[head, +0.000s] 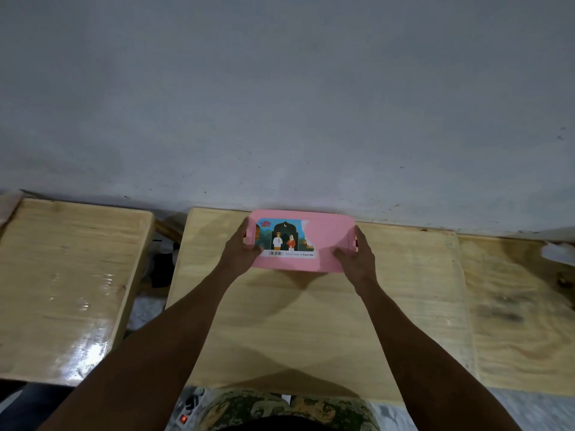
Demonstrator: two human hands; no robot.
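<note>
Both hands are gripping a pink box [325, 244] at the far edge of the middle table [295, 325], just beside the grey wall [280, 104].

- Left hand [238, 253] is clasping the box's left end; its thumb is lying across the lower left corner of the label, and its fingers are curling round the side.
- Right hand [357, 259] is clasping the right end the same way, with its thumb pressing on bare pink plastic and its fingers wrapping the short side.
- The box is tilting its broad face toward the camera. Whether its far edge is touching the table cannot be told; a shadow is falling on the wood just near of it.
- The label [284, 237] is covering the left half of the face, its right edge torn. It is showing two standing figures under a dark arch with a crescent moon. A red and blue brand mark is sitting at its top left, too blurred to read. The white strip below is carrying a barcode and small print, possibly ending "6 pcs Mix".
- A second, glossy table [68, 275] is standing to the left, apart from the first.
- A rougher plywood board [516, 306] is adjoining on the right.
- A power strip [189, 405] with a red lit switch is lying on the floor at the near edge.
</note>
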